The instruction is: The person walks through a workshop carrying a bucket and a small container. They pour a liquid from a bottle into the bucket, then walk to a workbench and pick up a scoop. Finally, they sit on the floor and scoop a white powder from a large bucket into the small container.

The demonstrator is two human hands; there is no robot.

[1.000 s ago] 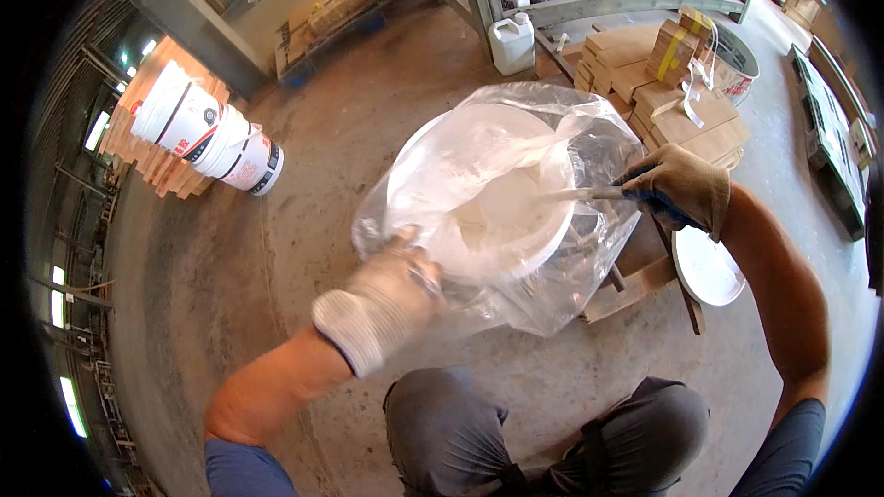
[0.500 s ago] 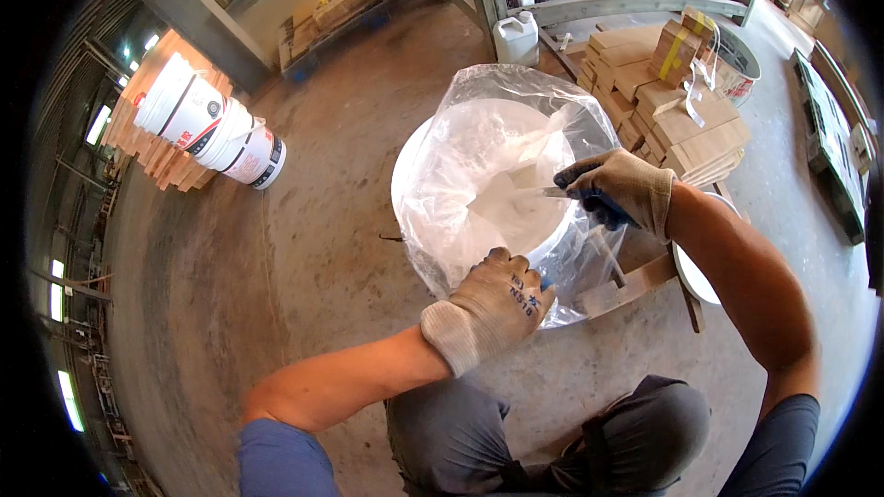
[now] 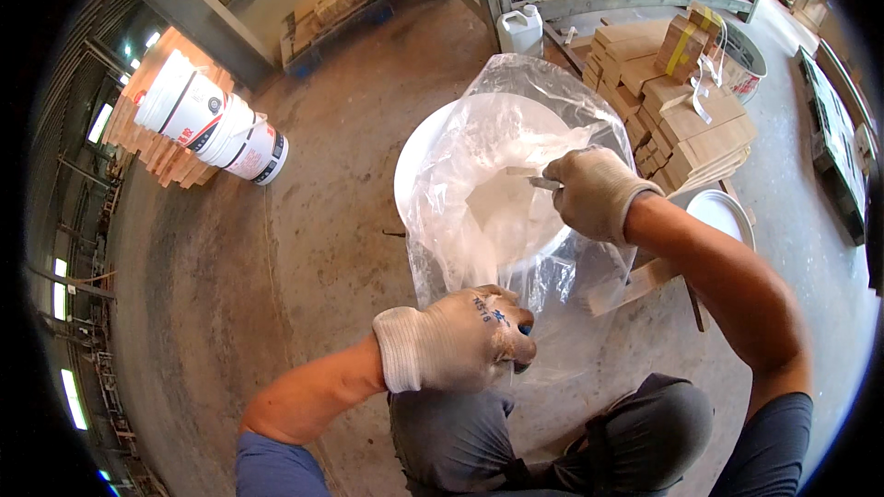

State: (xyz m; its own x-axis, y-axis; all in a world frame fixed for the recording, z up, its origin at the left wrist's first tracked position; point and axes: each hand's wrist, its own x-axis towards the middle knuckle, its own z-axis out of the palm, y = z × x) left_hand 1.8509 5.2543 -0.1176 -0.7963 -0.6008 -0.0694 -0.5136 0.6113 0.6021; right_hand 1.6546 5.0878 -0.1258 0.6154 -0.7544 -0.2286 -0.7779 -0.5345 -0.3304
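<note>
A clear plastic bag (image 3: pixel 594 115) lines a round white tub (image 3: pixel 406 170) on the floor before me. Pale whitish material (image 3: pixel 502 202) shows inside; whether it is paste or powder I cannot tell. My left hand (image 3: pixel 470 336), in a beige work glove, is closed on the bag's near edge and holds it stretched toward my knees. Over the tub's right side, my right hand (image 3: pixel 594 193), gloved too, grips a thin flat-bladed tool (image 3: pixel 543 181). Its blade points left above the material, and its handle is hidden in the fist.
Stacked wooden blocks (image 3: pixel 695 124) stand to the right, beside a round white lid (image 3: pixel 721 213) and a wooden strip (image 3: pixel 635 287). A white jug (image 3: pixel 521 32) stands behind, near a frame (image 3: pixel 635 5). White pails (image 3: pixel 216 129) and more wood (image 3: pixel 124 133) are at left.
My left hand has drawn the bag's edge nearer my body, away from the tub's rim. My right hand has shifted slightly left with the flat-bladed tool and turned back-side up.
</note>
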